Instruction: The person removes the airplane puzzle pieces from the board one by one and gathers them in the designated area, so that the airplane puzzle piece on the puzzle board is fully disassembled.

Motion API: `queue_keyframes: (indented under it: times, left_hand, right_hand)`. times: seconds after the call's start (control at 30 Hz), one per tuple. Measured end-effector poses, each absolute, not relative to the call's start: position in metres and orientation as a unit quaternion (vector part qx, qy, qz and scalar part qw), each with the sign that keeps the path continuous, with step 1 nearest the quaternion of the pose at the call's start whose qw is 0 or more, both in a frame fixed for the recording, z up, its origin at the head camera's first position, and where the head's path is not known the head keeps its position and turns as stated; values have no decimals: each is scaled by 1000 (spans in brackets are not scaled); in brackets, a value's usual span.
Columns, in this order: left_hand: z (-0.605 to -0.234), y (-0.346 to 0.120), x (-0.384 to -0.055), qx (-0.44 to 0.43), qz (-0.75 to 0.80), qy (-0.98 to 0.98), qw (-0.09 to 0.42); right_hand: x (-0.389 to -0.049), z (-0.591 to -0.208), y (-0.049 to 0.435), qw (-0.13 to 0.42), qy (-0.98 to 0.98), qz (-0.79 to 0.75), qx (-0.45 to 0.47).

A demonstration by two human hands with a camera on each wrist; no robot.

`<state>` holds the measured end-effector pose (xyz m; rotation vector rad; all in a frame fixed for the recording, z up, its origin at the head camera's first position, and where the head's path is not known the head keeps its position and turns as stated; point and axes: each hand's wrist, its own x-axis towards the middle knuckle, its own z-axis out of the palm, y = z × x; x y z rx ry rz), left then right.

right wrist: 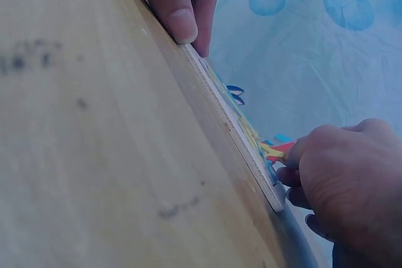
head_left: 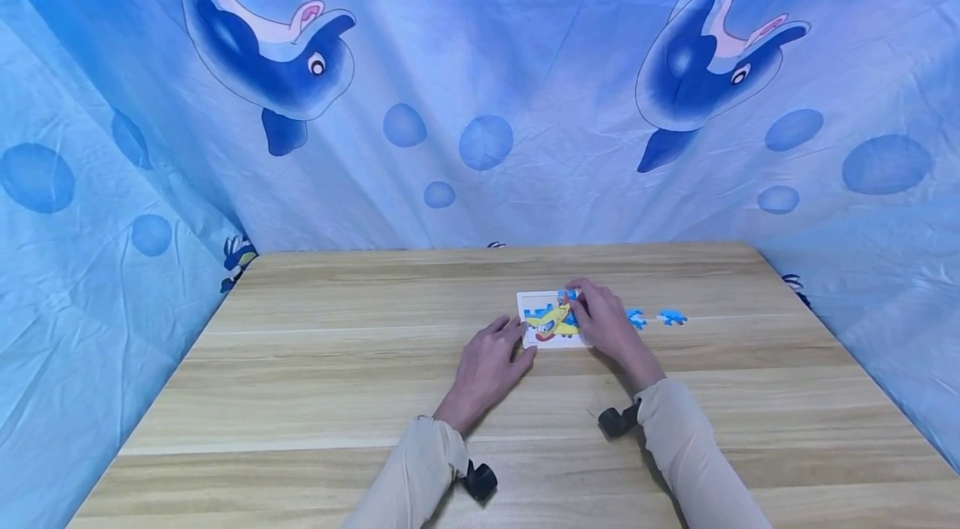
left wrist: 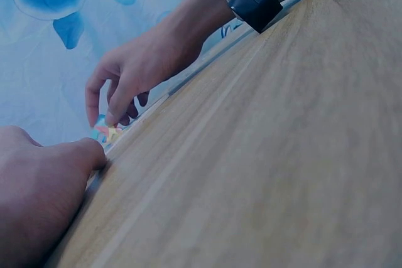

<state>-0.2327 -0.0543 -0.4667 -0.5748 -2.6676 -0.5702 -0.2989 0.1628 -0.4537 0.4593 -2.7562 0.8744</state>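
Pale wood grain covers the counter (head_left: 337, 396), and on it, toward the far side, lies a flat white-edged puzzle board (head_left: 542, 296) printed with a yellow aeroplane (head_left: 551, 324) with a red nose. A person's two bare hands work at it. The left hand (head_left: 491, 362) rests at the board's near left corner, its grip relaxed rather than clenched, the thumb against the near edge and the fingertips touching the left side. The right hand (head_left: 609, 327) reaches over the board's right part, its grip pinching a small puzzle piece (right wrist: 274, 150) of red, yellow and blue between thumb and fingers, at the far right part of the picture; whether that piece sits fully down in its place is hard to tell, since the fingers cover much of it. To the right of the board lie two loose blue pieces, the nearer one (head_left: 636, 318) just beside the right hand and the farther one (head_left: 672, 317) a little apart from it. Both forearms wear beige sleeves (head_left: 412, 475), with a black camera (head_left: 480, 481) at each wrist. Behind the counter hangs a blue cloth (head_left: 555, 37) printed with dolphins (head_left: 262, 37) and round bubbles (head_left: 486, 142)
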Motion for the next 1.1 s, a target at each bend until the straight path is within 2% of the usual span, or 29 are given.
queue_keyframes:
  times: [0.4, 1.1]
  left_hand:
    - [-467, -53, -233, -203, -199, -943, 176]
    - [-468, -53, -233, -200, -198, -942, 181]
  right_hand:
    - [-297, -453, 169, 100, -915, 364, 140]
    - [-290, -450, 217, 135, -901, 378, 163]
